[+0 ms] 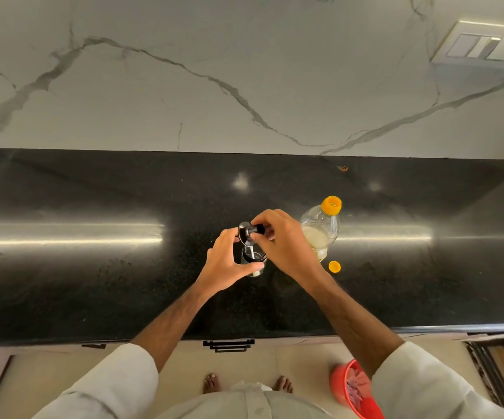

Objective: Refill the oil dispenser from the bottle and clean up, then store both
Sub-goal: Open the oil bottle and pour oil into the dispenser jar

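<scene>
Between left hand [225, 261] and right hand [284, 240]: oil dispenser [253, 261] on countertop [93, 282], pump top [249, 232] above it. Just right of right hand: bottle [320, 231]. Before bottle: loose cap [334, 266].

Tabletop [93, 267]: black speckled stone, polished, glossy enough to throw back long streaks of light.
Wall [184, 86] behind it: white marble-look slab with grey veins, smooth, soft sheen.
Oil bottle [320, 228]: clear plastic, smooth, with an orange plastic neck; its loose cap [334, 266] is the same orange plastic.
Dispenser [253, 258] in my hands: clear glass body, it seems, with a dark glossy top [249, 231].
Switch plate [486, 46]: white plastic, smooth.
Bin [347, 391] on the floor: red plastic, glossy.
My sleeves [117, 379]: white cloth, matt.
Drawer handle [228, 344]: black, matt.
</scene>
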